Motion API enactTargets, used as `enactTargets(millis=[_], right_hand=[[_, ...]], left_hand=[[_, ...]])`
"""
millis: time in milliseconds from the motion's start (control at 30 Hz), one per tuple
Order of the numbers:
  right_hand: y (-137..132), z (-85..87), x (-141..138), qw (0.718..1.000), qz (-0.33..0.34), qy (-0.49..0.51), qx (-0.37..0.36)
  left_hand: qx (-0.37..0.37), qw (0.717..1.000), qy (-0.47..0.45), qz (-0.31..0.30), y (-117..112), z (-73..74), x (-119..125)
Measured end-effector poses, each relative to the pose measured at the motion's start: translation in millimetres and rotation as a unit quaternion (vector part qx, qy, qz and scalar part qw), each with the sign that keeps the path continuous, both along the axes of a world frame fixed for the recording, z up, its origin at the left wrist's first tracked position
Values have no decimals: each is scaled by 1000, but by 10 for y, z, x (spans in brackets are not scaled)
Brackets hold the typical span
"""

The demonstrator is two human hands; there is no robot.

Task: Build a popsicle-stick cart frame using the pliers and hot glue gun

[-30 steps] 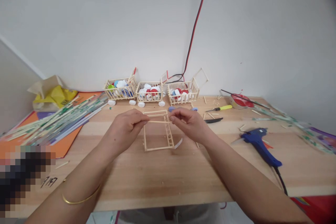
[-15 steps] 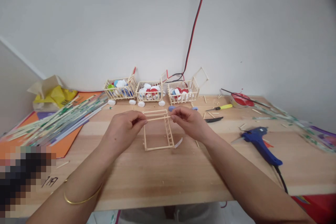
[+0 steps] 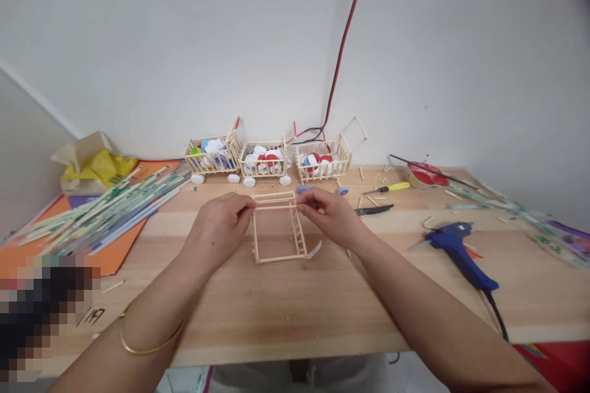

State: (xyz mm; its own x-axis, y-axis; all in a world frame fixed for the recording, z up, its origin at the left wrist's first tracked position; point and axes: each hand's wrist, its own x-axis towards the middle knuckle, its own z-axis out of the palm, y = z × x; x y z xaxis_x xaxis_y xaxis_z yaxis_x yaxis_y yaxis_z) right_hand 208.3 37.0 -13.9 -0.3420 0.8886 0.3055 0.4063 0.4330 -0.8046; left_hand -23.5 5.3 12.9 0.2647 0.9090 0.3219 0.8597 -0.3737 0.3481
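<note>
Wooden sticks are being joined into a small open frame (image 3: pixel 278 230), which is standing on the bench (image 3: pixel 295 313) in front of three finished stick carts (image 3: pixel 267 161) that are lined up along the wall. A single thin stick (image 3: pixel 275 206) is being held level across the top of the frame, near its far edge: the left hand (image 3: pixel 220 221) is pinching one end between closed fingertips, and the right hand (image 3: pixel 328 214) is pinching the other end in the same way. Whether the stick is already touching the frame's posts cannot be told. The placing is judged to go best if the stick is being kept parallel to the frame's far rail and both ends are being lowered together, so that neither post is being pushed sideways; the ladder-like side to the frame's right looks fragile. A blue glue gun (image 3: pixel 456 252) is lying well to the right of the frame, a yellow-handled tool (image 3: pixel 389 188) behind and to its right, and a sheaf of long sticks (image 3: pixel 106 209) to its left.
</note>
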Motion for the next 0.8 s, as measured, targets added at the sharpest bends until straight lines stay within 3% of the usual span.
enactTargets(millis=[800], right_hand=[[19,-58,-23,1000,-19,4,-17]], left_hand=[[-11,1000,23,9,8,-8,27]])
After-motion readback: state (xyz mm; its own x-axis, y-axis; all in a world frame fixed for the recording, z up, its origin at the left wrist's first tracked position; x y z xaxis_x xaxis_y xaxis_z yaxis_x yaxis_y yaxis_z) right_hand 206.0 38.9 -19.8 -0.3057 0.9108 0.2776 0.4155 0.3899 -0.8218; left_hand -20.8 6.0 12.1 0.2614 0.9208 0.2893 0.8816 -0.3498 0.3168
